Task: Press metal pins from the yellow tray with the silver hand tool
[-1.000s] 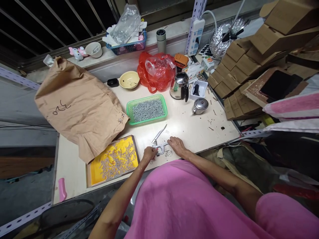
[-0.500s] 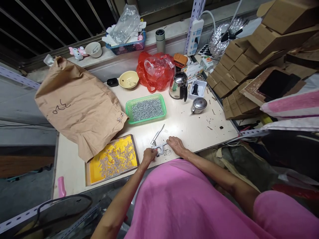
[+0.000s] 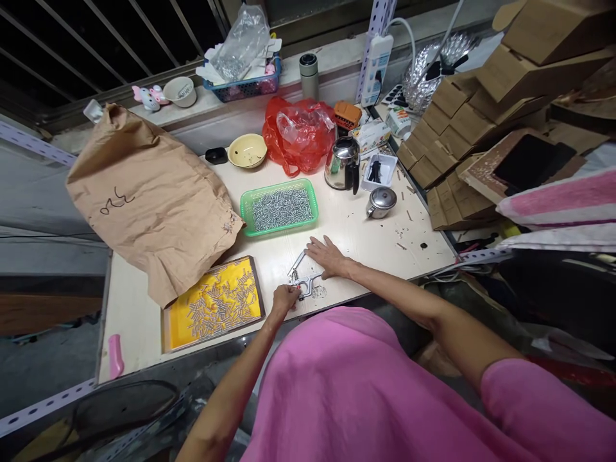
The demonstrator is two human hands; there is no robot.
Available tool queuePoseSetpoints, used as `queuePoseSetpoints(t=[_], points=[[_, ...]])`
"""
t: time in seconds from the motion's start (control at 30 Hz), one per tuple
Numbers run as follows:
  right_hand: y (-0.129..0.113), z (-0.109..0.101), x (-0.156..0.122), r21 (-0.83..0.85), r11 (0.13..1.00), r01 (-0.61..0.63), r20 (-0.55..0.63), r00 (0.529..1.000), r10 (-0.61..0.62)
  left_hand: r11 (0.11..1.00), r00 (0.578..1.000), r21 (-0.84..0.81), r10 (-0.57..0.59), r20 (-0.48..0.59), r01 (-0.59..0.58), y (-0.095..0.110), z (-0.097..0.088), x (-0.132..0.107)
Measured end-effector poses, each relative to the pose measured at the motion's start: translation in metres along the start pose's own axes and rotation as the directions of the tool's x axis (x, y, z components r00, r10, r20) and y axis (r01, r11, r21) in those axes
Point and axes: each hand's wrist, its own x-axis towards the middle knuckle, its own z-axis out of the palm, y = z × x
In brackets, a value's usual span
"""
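A silver metal hand tool [image 3: 307, 283] with a long raised lever [image 3: 297, 262] and a small spring lies on the worktable near its front edge. At its left end my left hand [image 3: 285, 298] is closed, fingertips pinched beside a small red spot; what they hold is too small to make out. My right hand [image 3: 330, 256] has its fingers apart, fingertips at the lever's upper end and palm over the tool's right arm. To the left, a yellow-lined tray [image 3: 179, 326] holds loose small metal pins. Behind stands a green basket [image 3: 244, 212] full of similar small metal pieces.
A large brown paper sack [image 3: 154, 186] leans at the left. A kettle [image 3: 342, 163], a lidded metal cup [image 3: 382, 203] and a red plastic bag [image 3: 298, 138] stand at the back. Cardboard boxes [image 3: 462, 128] pile up on the right. A pink handle [image 3: 115, 356] lies front left.
My right hand has moved up and left from the tool's right arm to the lever's end, its fingers spreading. The lever sits slightly lower. My left hand stays at the tool's left end.
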Motion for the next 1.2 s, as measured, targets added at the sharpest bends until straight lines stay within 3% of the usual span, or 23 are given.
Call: queuePoseSetpoints(t=[0.33,0.43,0.5,0.57,0.63,0.73,0.8,0.87,1.03,1.2], points=[[-0.002,-0.005,0.004,-0.096,0.995,-0.028,0.035,0.999,0.032,0.985,0.996,-0.150,-0.087,-0.025,0.083,0.002,0.006,-0.007],[-0.001,-0.005,0.005,-0.121,0.993,-0.008,0.044,0.999,0.013,0.993,0.996,-0.103,-0.070,-0.055,0.064,0.004,0.006,-0.017],[-0.001,-0.004,0.005,-0.131,0.991,0.012,0.044,0.999,-0.006,1.000,0.988,0.003,0.009,-0.153,-0.008,0.006,0.007,-0.025],[-0.001,-0.002,0.005,-0.129,0.991,0.023,0.045,0.999,-0.017,0.974,0.938,0.163,0.200,-0.281,-0.159,0.011,0.011,-0.031],[-0.001,0.001,0.004,-0.116,0.993,0.022,0.041,0.999,-0.018,0.876,0.836,0.350,0.445,-0.322,-0.332,0.021,0.016,-0.032],[-0.002,0.004,0.001,-0.089,0.996,0.006,0.020,1.000,-0.004,0.666,0.694,0.553,0.690,-0.203,-0.500,0.041,0.022,-0.022],[-0.003,0.005,-0.001,-0.069,0.998,-0.007,0.009,1.000,0.008,0.571,0.653,0.622,0.748,-0.123,-0.537,0.054,0.022,-0.010],[-0.001,0.004,-0.004,-0.044,0.999,-0.026,0.003,1.000,0.026,0.526,0.657,0.660,0.751,-0.063,-0.537,0.062,0.021,0.000],[0.007,0.001,-0.015,-0.003,0.991,-0.134,0.007,0.991,0.134,0.495,0.731,0.726,0.682,0.015,-0.477,0.070,0.015,0.007],[0.010,0.006,-0.018,-0.041,0.995,-0.088,-0.004,0.996,0.088,0.482,0.761,0.737,0.646,0.068,-0.474,0.088,0.015,0.008]])
